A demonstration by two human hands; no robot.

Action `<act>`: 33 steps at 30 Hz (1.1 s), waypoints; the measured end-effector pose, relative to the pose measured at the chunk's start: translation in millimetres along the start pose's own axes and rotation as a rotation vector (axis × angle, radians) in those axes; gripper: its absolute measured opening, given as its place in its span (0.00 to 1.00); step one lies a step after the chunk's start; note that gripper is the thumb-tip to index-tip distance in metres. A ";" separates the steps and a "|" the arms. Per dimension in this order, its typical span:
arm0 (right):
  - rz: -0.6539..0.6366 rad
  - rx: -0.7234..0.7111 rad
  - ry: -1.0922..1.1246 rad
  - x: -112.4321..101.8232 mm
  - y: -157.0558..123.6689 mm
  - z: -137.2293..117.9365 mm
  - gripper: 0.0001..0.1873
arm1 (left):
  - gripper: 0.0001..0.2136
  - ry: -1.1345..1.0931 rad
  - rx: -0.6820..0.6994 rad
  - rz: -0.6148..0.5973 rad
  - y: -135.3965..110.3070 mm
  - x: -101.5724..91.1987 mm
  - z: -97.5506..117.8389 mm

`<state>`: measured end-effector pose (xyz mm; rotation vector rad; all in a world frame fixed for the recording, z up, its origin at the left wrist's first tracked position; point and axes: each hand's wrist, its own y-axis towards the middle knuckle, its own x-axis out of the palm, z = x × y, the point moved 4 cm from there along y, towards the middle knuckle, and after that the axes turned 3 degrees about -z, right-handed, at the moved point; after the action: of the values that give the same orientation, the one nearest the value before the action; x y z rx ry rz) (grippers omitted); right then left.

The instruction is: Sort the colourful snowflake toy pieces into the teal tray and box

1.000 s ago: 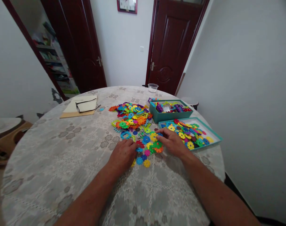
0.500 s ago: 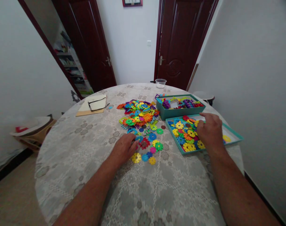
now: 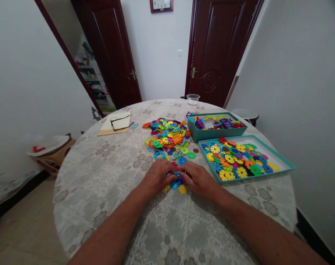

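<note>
Over the front of the table my left hand (image 3: 159, 177) and my right hand (image 3: 199, 180) meet, fingertips nearly touching. A blue notched plastic disc (image 3: 178, 175) shows between them, pinched in my left fingers. My right fingers are closed at the disc's edge; what they hold is mostly hidden. Just below lie a lighter blue disc (image 3: 174, 185) and a yellow disc (image 3: 182, 189), flat on the cloth. A red piece (image 3: 175, 166) is partly covered behind the fingertips. Farther back is a heap of colourful notched discs (image 3: 168, 134).
Right of my hands, a shallow teal lid (image 3: 277, 156) holds many loose discs. Behind it stands a deeper teal box (image 3: 217, 134) of joined pieces. Black glasses (image 3: 120, 123) rest on a notepad (image 3: 106, 129) at left. A clear plastic bowl (image 3: 193, 99) stands at the far edge.
My right hand has left the shallow lid and come leftward to my left hand. The left fingers now hold up a blue disc. The view has shifted slightly left.
</note>
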<state>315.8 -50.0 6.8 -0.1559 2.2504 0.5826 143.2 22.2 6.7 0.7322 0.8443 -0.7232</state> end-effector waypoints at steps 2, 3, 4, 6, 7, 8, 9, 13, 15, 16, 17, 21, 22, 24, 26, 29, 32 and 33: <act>-0.013 0.027 0.002 0.3 1.4 1.2 0.10 | 0.14 0.041 -0.021 -0.003 -0.7 1.9 -0.9; -0.007 0.042 -0.008 -2.0 1.8 2.0 0.10 | 0.17 0.065 -0.037 -0.005 -1.0 2.3 -1.6; 0.001 0.058 -0.021 -5.3 1.9 2.8 0.10 | 0.19 0.090 -0.056 -0.009 -1.1 2.4 -2.4; 0.018 0.090 -0.047 -12.6 1.3 5.3 0.10 | 0.20 0.132 -0.098 -0.024 -0.4 2.7 -3.3; 0.025 0.107 -0.061 -16.1 0.6 7.1 0.10 | 0.20 0.147 -0.115 -0.032 0.4 2.8 -3.3; 0.028 0.123 -0.074 -18.9 -0.1 9.3 0.10 | 0.19 0.160 -0.128 -0.040 1.3 3.1 -3.0; 0.025 0.136 -0.084 -21.0 -0.9 11.6 0.10 | 0.19 0.172 -0.135 -0.045 2.2 3.4 -2.5; -0.016 0.164 -0.101 -22.5 -2.4 19.9 0.10 | 0.20 0.202 -0.148 -0.042 3.8 5.6 -3.6; -0.038 0.169 -0.102 -20.8 -2.6 21.8 0.10 | 0.18 0.171 -0.183 -0.010 2.7 5.2 -8.8; -0.048 0.170 -0.106 -19.7 -2.6 22.1 0.10 | 0.18 0.146 -0.202 0.014 1.7 4.4 -12.3; -0.056 0.170 -0.113 -18.7 -2.7 22.1 0.10 | 0.17 0.122 -0.215 0.047 0.7 3.1 -15.8; -0.075 0.164 -0.142 -15.8 -3.5 21.8 0.09 | 0.14 0.077 -0.169 0.157 -1.8 -1.9 -24.1; -0.073 0.162 -0.144 -15.5 -3.7 22.2 0.09 | 0.13 0.070 -0.152 0.167 -1.8 -2.5 -24.5; -0.063 0.164 -0.140 -15.2 -4.0 23.7 0.10 | 0.12 0.047 -0.141 0.181 -1.8 -3.6 -24.2; -0.052 0.171 -0.133 -15.1 -4.1 25.9 0.10 | 0.13 0.015 -0.157 0.203 -1.9 -5.4 -22.8; -0.043 0.179 -0.125 -15.0 -4.2 26.9 0.11 | 0.15 -0.067 -0.186 0.188 -2.1 -7.2 -17.8; -0.002 0.179 -0.084 -16.7 -3.9 21.1 0.12 | 0.18 -0.169 -0.196 0.155 -2.1 -7.1 -7.5; 0.012 0.183 -0.054 -17.2 -3.7 17.9 0.13 | 0.18 -0.204 -0.190 0.150 -2.1 -6.7 -2.9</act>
<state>340.6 -46.3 7.6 -0.0346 2.2399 0.3803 137.3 25.1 10.4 0.5349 0.6539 -0.5634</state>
